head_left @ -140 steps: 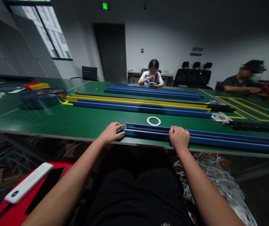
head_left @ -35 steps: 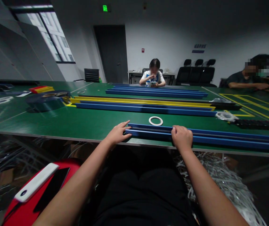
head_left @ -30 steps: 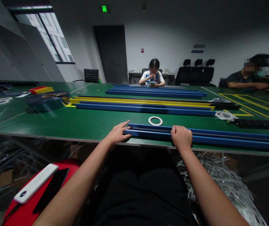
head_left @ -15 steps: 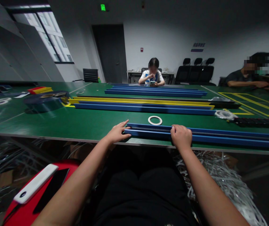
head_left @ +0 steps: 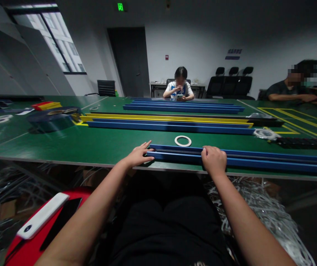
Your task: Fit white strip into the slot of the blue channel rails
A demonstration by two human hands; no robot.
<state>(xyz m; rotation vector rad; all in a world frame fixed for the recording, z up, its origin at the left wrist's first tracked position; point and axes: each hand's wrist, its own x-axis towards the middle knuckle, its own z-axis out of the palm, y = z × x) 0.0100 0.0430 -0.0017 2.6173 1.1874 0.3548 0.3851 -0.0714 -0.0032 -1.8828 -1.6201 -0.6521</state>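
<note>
A long blue U-shaped channel profile [head_left: 179,155] lies along the near edge of the green table and runs out of view to the right. At its left end is my left hand [head_left: 137,154], its fingers spread and the fingertips touching the end of the channel. Farther right, my right hand [head_left: 214,159] is closed over the channel, knuckles up, with the fingers curled across its walls. Just behind the channel, between my hands, a thin white ring like a narrow tape roll [head_left: 176,140] rests flat.
Blue profiles [head_left: 169,127] and a yellow profile [head_left: 147,119] lie across the green table [head_left: 114,142]. A large dark roll [head_left: 53,120] stands left, a wrapped white roll [head_left: 265,133] right. Two people sit beyond. A red stool [head_left: 16,247] holds a white device [head_left: 43,216].
Both hands and the blue channel stay in the same place. Only a slight shift of the camera view shows.
</note>
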